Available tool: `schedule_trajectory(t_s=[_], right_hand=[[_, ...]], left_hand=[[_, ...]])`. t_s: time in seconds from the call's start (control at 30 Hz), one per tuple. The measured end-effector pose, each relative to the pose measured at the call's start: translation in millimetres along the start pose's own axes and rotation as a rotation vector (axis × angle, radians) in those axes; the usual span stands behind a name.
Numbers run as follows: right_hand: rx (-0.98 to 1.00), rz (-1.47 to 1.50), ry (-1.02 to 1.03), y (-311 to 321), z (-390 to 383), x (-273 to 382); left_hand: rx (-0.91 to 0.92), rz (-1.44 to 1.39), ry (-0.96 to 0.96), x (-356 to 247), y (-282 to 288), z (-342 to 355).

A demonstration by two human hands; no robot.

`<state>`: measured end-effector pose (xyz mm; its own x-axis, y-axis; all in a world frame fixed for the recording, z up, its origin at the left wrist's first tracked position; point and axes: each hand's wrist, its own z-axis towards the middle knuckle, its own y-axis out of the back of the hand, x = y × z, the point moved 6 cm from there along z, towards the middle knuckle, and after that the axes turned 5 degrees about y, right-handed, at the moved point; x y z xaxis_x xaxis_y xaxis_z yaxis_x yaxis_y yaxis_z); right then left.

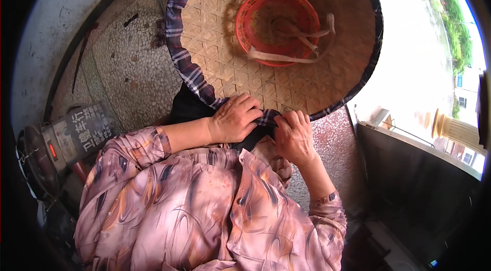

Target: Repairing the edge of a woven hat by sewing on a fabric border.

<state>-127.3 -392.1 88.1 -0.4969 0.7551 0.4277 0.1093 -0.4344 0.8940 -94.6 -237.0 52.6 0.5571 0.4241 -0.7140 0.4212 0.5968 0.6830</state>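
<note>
A wide woven bamboo hat [286,74] lies upside down across my lap, its inside facing up. A red plastic head ring [276,25] with pale cloth straps [307,40] sits in its middle. A plaid fabric band [179,40] runs along the hat's rim. My left hand [235,117] rests on the near rim with its fingers pressing the plaid band. Close beside it, my right hand [292,135] pinches the same band at the edge. Dark cloth [189,107] hangs under the rim.
Speckled stone floor [128,66] spreads to the left, with a dark box-like object bearing printed characters [76,133] at lower left. A dark low wall [419,179] stands to the right, with a bright street and greenery beyond it.
</note>
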Motion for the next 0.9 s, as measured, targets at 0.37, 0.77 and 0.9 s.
schedule_trajectory(t_s=[0.37,0.77,0.9], right_hand=[[0.033,-0.048,-0.035,-8.2,5.2,-2.7],[-0.057,0.038,0.026,-6.3,-3.8,-4.5],[-0.098,0.042,0.024,-5.2,-3.4,-1.8]], left_hand=[[0.036,-0.056,0.111,12.9,-8.7,0.7],[-0.024,-0.030,0.035,-0.5,-3.2,4.6],[-0.021,-0.060,0.009,2.6,-7.5,2.2]])
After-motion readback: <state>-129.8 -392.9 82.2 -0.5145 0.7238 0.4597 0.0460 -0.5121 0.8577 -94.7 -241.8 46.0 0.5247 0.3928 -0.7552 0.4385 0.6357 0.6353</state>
